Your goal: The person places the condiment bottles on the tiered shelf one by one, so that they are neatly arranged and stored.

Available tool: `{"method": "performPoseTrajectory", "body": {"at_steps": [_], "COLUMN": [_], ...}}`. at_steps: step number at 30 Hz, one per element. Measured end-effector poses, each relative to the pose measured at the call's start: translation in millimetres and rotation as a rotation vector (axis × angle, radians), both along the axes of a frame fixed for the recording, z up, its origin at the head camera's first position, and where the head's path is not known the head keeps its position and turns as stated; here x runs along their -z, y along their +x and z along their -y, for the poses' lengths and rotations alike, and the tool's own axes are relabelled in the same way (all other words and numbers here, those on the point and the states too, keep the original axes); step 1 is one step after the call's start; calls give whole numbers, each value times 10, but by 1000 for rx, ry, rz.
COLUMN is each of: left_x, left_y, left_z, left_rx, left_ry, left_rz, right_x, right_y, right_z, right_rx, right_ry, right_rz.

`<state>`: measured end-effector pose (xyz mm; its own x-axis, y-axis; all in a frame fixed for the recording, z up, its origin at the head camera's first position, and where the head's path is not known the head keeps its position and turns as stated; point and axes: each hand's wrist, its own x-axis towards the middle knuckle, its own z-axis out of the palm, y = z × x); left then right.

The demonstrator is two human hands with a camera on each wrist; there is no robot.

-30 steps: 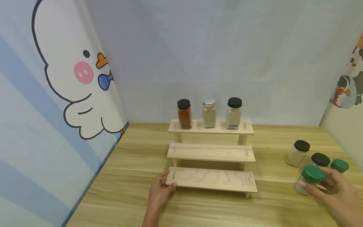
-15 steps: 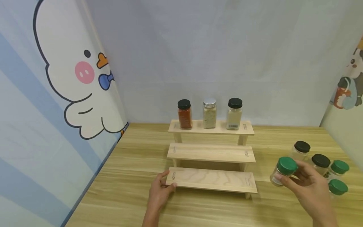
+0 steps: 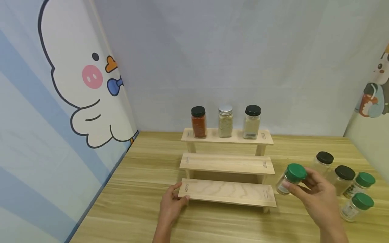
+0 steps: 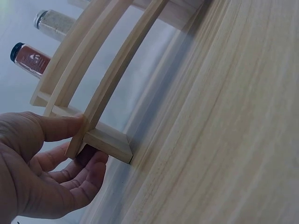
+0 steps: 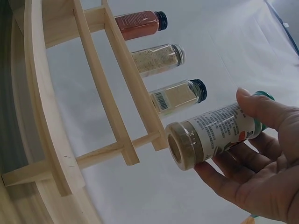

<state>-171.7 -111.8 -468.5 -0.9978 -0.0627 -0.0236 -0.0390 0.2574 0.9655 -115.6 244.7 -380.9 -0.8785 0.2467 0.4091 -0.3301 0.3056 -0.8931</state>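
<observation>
Right hand has fingers clamped round tilted green-lidded spice jar, left hand pinches three-tier wooden rack; best to level jar, rack braced.

The wood-grained table carries a three-tiered wooden rack near its middle. On the far, highest tier stand, left to right, a red-filled jar, a silver-lidded jar and a pale-filled jar. At the table's right stand two black-lidded jars and, farther right, two green-lidded shakers, one nearer than the other.
</observation>
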Motion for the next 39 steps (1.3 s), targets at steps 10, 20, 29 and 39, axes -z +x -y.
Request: {"method": "performPoseTrajectory", "body": {"at_steps": [10,20,29,39], "left_x": [10,6,4,-15], "left_y": [20,16,15,18], "left_z": [7,9,9,1], "left_rx": [-34,-27,-61,-58], "left_ry": [48,28,-13,-22], "left_rz": [9,9,15,-2], "right_x": [7,-14,-9,9], "right_y": [-152,-287,-402,-552], "right_z": [155,289,471,715], "right_rx": [-73,-153,-198,-252], "right_ry": [-2,-3,-39,-90], "right_rz": [-53,-61,-67,-128]}}
